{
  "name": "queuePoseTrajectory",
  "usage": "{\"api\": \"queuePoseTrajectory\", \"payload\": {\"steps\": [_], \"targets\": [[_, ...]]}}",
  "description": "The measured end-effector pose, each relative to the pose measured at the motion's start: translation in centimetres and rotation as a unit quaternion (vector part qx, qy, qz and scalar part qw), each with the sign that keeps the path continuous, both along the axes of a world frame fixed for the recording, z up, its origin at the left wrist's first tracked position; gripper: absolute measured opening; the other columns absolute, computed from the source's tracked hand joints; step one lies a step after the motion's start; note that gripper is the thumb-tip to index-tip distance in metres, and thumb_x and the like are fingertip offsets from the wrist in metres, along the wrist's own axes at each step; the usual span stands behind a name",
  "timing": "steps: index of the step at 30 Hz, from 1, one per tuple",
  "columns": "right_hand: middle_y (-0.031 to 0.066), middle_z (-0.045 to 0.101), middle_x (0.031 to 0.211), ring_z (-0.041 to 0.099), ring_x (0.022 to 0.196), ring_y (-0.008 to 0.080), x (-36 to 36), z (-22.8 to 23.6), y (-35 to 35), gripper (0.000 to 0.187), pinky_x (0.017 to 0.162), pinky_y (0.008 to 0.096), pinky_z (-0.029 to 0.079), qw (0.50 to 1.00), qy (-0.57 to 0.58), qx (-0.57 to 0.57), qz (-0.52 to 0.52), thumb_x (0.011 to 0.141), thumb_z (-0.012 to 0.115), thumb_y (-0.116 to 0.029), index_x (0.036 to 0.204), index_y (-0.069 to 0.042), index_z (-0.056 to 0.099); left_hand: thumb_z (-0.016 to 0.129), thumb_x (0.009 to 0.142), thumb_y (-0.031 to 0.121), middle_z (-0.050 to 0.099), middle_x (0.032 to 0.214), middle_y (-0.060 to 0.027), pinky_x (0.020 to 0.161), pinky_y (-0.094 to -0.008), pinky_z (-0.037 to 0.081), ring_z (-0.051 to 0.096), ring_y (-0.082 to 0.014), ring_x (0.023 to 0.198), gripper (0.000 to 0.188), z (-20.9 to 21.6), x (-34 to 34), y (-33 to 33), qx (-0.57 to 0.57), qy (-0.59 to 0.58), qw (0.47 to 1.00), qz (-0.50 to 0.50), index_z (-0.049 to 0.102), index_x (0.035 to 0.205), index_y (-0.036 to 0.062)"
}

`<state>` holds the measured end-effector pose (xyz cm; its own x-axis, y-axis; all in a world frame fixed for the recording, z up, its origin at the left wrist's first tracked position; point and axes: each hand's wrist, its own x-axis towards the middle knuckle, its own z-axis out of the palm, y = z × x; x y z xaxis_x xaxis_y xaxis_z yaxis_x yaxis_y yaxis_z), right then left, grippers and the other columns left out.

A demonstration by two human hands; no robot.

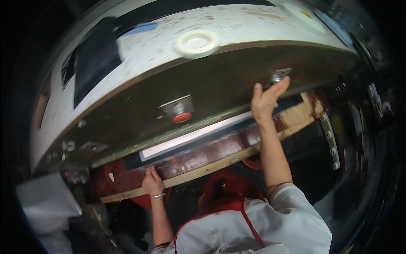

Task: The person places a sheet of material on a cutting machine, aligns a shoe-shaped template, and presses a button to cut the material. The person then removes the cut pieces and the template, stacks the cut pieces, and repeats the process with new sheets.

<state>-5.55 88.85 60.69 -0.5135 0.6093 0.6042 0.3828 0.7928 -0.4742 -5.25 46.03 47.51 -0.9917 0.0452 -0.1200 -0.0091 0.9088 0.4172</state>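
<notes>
1. Right hand (265, 100), fingers spread wide, presses near the metal lever (279, 76) right of centre; it may slip off.
2. Left hand (152, 183) clutches the wooden bar (211, 167) at lower left, close under the machine's edge; a pinch is likely.

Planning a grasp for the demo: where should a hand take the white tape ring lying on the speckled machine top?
Take the white tape ring by its rim, from above. It lies flat on the speckled white machine top, hole up, nothing touching it, so a pinch across one wall, one finger inside the hole, looks feasible. Both hands are lower down: right hand by the metal lever, left hand on the wooden strip.
</notes>
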Motion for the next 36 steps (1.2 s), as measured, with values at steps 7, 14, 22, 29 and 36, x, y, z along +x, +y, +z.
{"api": "queuePoseTrajectory", "payload": {"steps": [7,14,22,29,36], "targets": [[0.033,0.029,0.139,0.034,0.128,0.0453,3.6,-3.2,-4.4,0.084,0.109,0.0409,0.027,0.998,0.018,-0.051,-0.018,0.083,0.06,-0.026,0.144,0.005,0.012,0.045,0.097,0.038,0.064,0.107,-0.0225,0.077,-0.0416,0.05,0.063,-0.0362,0.096,0.045,-1.9,-4.7,-2.7,0.038,0.017,0.996,-0.078,0.063,0.113,-0.0005],[0.0138,0.06,0.065,0.058,0.08,0.0333,9.6,-6.8,-12.0,0.019,0.088,0.0433,0.04,0.969,-0.108,-0.128,0.181,0.07,0.067,-0.022,0.071,-0.003,0.066,0.045,0.097,0.027,0.066,0.095,-0.0206,0.075,-0.0419,0.052,0.063,-0.0362,0.086,0.034,-0.2,-5.7,-1.3,0.02,0.104,0.98,-0.168,0.065,0.102,-0.0002],[0.0128,0.06,0.061,0.057,0.076,0.0344,12.1,-6.8,-14.8,0.014,0.08,0.0438,0.04,0.973,-0.128,-0.151,0.121,0.069,0.059,-0.012,0.058,-0.003,0.059,0.043,0.097,0.024,0.066,0.091,-0.0194,0.073,-0.0416,0.05,0.063,-0.0364,0.084,0.032,1.9,1.7,-0.9,0.076,0.117,0.954,-0.265,0.065,0.098,0.0009],[0.0266,0.053,0.11,0.043,0.114,0.0429,8.5,0.3,-18.8,0.07,0.096,0.0497,0.037,0.929,-0.138,-0.255,0.232,0.062,0.073,-0.031,0.119,0.001,0.05,0.041,0.096,0.021,0.065,0.088,-0.0184,0.071,-0.0414,0.049,0.063,-0.0365,0.082,0.03,3.5,7.3,-6.9,0.111,0.108,0.963,-0.219,0.064,0.094,0.0018],[0.0331,0.026,0.127,0.032,0.115,0.0495,7.3,-5.0,-27.1,0.092,0.1,0.054,0.032,0.948,-0.091,-0.208,0.221,0.049,0.074,-0.013,0.135,-0.002,0.04,0.043,0.093,0.016,0.065,0.081,-0.0149,0.066,-0.042,0.047,0.062,-0.0356,0.076,0.024,6.5,14.7,-10.2,0.098,0.082,0.983,-0.134,0.064,0.087,0.0063]]}}
